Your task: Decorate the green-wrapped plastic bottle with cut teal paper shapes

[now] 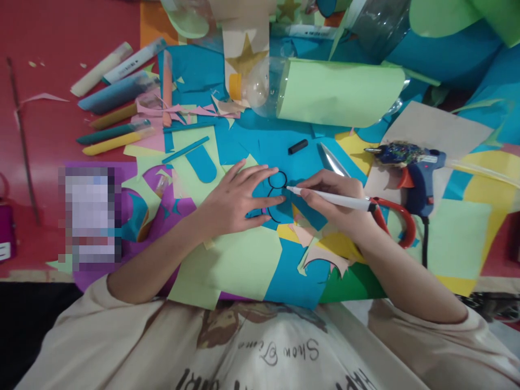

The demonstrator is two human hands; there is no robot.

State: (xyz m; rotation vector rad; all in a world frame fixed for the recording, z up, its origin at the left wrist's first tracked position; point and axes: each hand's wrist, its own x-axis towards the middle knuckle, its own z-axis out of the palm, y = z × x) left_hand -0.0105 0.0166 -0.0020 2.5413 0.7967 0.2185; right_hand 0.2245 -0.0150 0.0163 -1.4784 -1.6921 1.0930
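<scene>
My right hand point(339, 197) grips a white marker point(345, 200), its tip touching black curved lines point(278, 180) on blue paper point(247, 134). Spread flat on that same paper, my left hand point(239, 197) has its fingers apart beside the drawn circle. A black marker cap point(298, 147) lies just beyond the drawing. Scissors with red handles point(406, 219) rest partly under my right hand, their blades point(333, 161) pointing away from me. Paper scraps point(325, 254) in pink and yellow lie near my right wrist.
A clear bottle wrapped in green paper point(337, 92) lies across the back. To the right is a blue glue gun point(422, 184) with a cord. Rolled paper tubes point(117, 92) and several scraps fill the left, near a blurred-out rectangle point(90, 216). Green paper point(235, 260) lies in front.
</scene>
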